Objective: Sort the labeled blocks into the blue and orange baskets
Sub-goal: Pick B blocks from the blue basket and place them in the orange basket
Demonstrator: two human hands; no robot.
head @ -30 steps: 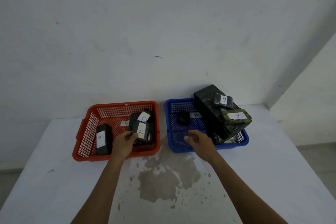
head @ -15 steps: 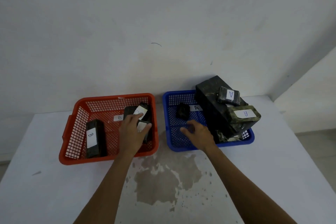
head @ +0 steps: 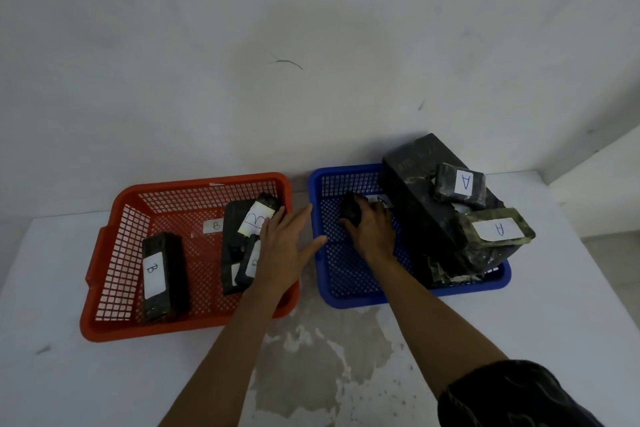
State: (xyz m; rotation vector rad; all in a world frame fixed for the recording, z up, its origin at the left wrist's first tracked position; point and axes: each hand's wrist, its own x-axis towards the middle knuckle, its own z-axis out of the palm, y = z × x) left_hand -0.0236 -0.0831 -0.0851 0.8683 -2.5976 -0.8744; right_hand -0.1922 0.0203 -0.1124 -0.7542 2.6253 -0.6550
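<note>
Right hand grips a small dark block – label hidden – left hand splayed.

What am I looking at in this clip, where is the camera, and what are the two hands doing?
The camera sits on a person's head, looking down at a white table against a wall. No robot: just two bare hands. On the table stand an orange plastic mesh basket holding dark wrapped blocks labeled B, and a blue plastic mesh basket holding a large dark block with smaller blocks labeled A on it. The left hand is open and flat over the orange basket's right edge, holding nothing. The right hand reaches into the blue basket, its fingers on a small dark block; whether it grips firmly is unclear.
</note>
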